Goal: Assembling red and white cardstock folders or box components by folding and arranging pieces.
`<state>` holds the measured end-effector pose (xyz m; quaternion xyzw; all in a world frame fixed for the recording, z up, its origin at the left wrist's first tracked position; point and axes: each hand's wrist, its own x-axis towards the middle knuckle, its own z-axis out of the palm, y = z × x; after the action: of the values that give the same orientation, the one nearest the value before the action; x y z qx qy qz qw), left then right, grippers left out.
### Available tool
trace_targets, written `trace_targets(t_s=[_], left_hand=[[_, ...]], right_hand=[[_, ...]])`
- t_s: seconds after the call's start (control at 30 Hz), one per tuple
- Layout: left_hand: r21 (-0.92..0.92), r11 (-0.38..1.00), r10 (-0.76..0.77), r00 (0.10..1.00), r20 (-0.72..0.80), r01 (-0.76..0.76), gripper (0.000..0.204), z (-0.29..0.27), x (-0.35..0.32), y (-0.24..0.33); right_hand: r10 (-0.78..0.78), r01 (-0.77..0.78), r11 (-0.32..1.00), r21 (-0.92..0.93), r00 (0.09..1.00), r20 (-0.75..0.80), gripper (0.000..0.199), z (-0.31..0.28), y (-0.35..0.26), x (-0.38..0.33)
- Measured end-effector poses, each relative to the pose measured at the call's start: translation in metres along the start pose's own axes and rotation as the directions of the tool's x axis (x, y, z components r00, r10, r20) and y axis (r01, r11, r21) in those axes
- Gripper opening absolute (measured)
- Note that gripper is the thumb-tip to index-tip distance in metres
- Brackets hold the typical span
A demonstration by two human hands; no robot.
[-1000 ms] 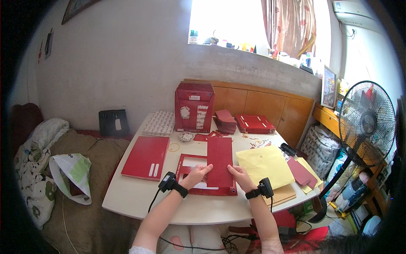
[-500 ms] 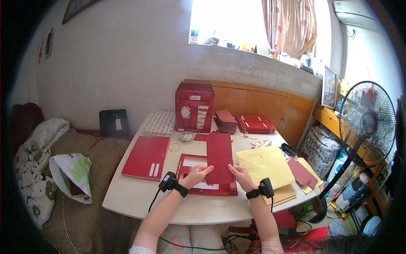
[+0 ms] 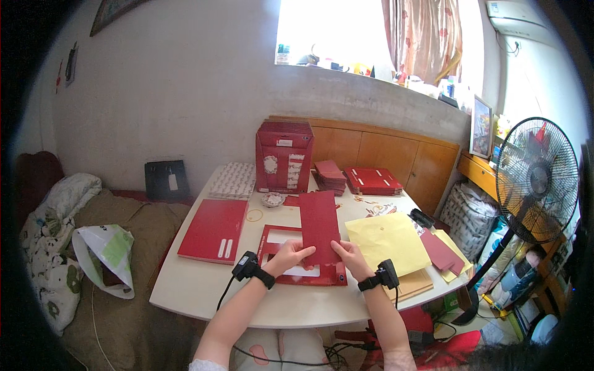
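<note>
Both hands hold a long dark-red card by its lower end, raised over the white table. My left hand pinches its lower left edge, thumb on the front. At the lower right edge, my right hand grips it in the same way. Beneath the card lies a red printed cardboard piece with pale cut-out-like windows, partly covered by the card and my hands. Black straps with small cabled devices circle both wrists. Beside my right hand is a yellow sheet.
A stack of red folders lies left on the white table. Behind stand a tall red box, patterned white sheets, smaller red cards and red packs. A black fan stands right, a bed left.
The red card has shifted slightly to the left and up, tilting a little at its top. Both hands keep hold of it, with the right hand moved slightly left.
</note>
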<state>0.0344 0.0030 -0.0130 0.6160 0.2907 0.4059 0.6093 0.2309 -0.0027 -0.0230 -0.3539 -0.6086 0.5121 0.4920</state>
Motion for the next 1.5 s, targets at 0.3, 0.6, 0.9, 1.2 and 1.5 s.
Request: trace_targets(t_s=[0.3, 0.6, 0.9, 1.2, 1.5], left_hand=[[-0.046, 0.998, -0.049, 0.996, -0.077, 0.045, 0.029, -0.005, 0.002, 0.002], [0.135, 0.991, -0.016, 0.999, -0.029, 0.019, 0.028, -0.011, 0.004, -0.004], [0.032, 0.999, -0.034, 0.983, -0.181, 0.040, 0.029, -0.008, 0.005, -0.003], [0.178, 0.981, -0.071, 0.997, -0.031, 0.075, 0.033, -0.013, 0.006, -0.007], [0.364, 0.931, 0.044, 0.990, -0.131, 0.007, 0.039, -0.010, 0.005, -0.010]], right_hand=[[0.123, -0.148, 0.981, 0.126, 0.975, 0.183, 0.035, -0.007, -0.003, -0.002], [0.130, -0.138, 0.988, 0.062, 0.985, 0.117, 0.037, -0.005, -0.006, -0.006], [0.194, -0.196, 0.981, 0.004, 0.974, 0.120, 0.037, -0.003, -0.012, -0.005], [0.155, -0.156, 0.987, 0.027, 0.987, 0.033, 0.034, -0.009, -0.004, -0.003], [0.207, -0.213, 0.975, 0.066, 0.975, 0.082, 0.028, -0.006, -0.007, -0.004]])
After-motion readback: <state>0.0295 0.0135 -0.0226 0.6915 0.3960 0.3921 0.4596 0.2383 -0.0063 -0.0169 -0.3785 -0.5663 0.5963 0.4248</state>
